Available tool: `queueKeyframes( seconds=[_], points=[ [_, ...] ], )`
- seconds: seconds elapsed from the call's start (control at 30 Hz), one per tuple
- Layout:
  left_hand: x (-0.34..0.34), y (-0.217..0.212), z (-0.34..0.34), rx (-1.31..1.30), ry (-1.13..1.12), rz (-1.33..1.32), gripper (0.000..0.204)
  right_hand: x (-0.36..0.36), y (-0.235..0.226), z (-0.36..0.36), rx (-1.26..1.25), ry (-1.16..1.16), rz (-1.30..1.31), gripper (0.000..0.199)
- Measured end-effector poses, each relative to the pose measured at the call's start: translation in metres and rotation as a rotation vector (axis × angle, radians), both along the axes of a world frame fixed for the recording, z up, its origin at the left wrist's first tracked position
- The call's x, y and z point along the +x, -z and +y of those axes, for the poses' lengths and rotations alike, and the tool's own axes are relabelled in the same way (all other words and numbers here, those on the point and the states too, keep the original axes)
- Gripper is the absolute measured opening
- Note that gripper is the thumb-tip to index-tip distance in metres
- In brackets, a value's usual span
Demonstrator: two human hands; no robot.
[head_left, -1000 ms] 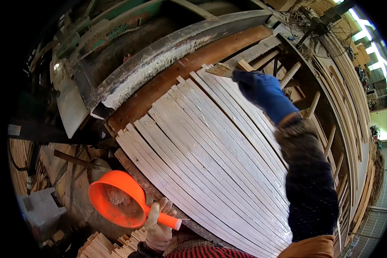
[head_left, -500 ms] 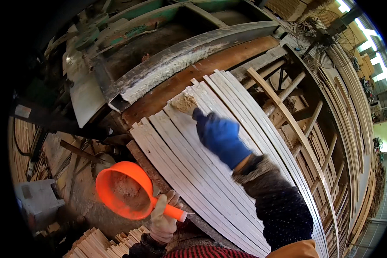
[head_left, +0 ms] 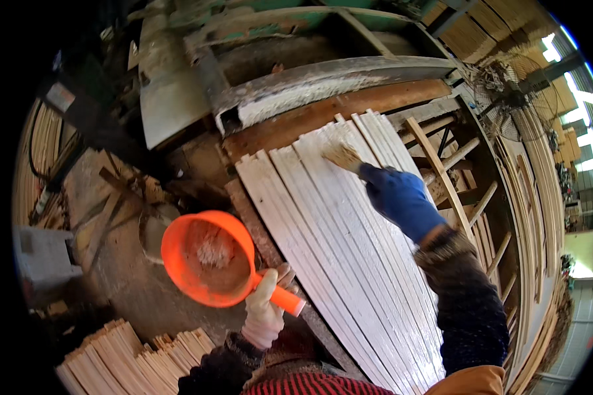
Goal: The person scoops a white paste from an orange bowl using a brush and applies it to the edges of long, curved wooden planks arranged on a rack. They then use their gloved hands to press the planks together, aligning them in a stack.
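Observation:
My left hand (head_left: 265,303), in a pale work glove, is wrapped round the handle of an orange ladle (head_left: 171,260). Whitish, pasty matter lies in its wide bowl, which hangs beside the left edge of the strips. In a blue glove, my right hand (head_left: 402,201) grips a brush (head_left: 342,156) with pale bristles. Its bristle end rests on the far part of a row of long wooden strips (head_left: 323,243). These strips lie side by side, coated white and shining wet in places. The brush handle is hidden inside my fist.
Beyond the strips runs a brown board (head_left: 349,105) and a metal beam (head_left: 336,82) crusted white. A rack with round rungs (head_left: 484,201) stands to the right. A caged fan (head_left: 514,95) is at the far right. Stacked bare strips (head_left: 122,362) lie at lower left.
The brush in my right hand has shifted to the right across the strips. The strips look wetter and more evenly white. My left hand still holds the ladle, its bowl turned slightly more upward.

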State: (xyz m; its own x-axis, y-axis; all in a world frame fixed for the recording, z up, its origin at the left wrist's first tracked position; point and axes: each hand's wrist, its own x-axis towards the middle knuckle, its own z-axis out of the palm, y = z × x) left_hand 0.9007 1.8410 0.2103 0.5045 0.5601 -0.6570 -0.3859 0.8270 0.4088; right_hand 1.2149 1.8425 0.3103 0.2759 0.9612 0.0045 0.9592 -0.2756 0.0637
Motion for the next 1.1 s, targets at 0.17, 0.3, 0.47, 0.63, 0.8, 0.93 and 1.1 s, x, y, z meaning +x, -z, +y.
queueKeyframes(
  seconds=[0.17, 0.3, 0.47, 0.63, 0.8, 0.93, 1.1],
  points=[
    [-0.007, 0.000, 0.005, 0.006, -0.018, -0.039, 0.030, -0.053, -0.040, 0.015, -0.016, -0.078, 0.056, 0.017],
    [-0.011, 0.001, 0.002, -0.011, -0.007, -0.148, 0.021, -0.061, 0.007, 0.037, 0.033, 0.057, -0.013, 0.017],
    [-0.091, -0.005, 0.000, 0.140, 0.085, 0.046, 0.017, -0.084, -0.051, -0.012, -0.212, -0.128, -0.073, 0.017],
    [-0.138, -0.019, -0.010, 0.218, 0.171, 0.250, 0.016, -0.146, -0.068, -0.056, 0.197, 0.020, 0.741, 0.040],
    [-0.150, -0.026, -0.042, 0.288, 0.146, 0.398, 0.017, -0.250, -0.042, -0.088, 0.101, -0.096, 1.091, 0.042],
    [-0.162, -0.037, -0.089, 0.428, 0.123, 0.403, 0.018, -0.272, -0.010, -0.116, 0.265, -0.231, 0.819, 0.040],
    [-0.182, -0.043, -0.171, 0.582, 0.090, 0.490, 0.017, -0.291, -0.003, -0.193, 0.231, -0.178, 0.984, 0.039]
  ],
)
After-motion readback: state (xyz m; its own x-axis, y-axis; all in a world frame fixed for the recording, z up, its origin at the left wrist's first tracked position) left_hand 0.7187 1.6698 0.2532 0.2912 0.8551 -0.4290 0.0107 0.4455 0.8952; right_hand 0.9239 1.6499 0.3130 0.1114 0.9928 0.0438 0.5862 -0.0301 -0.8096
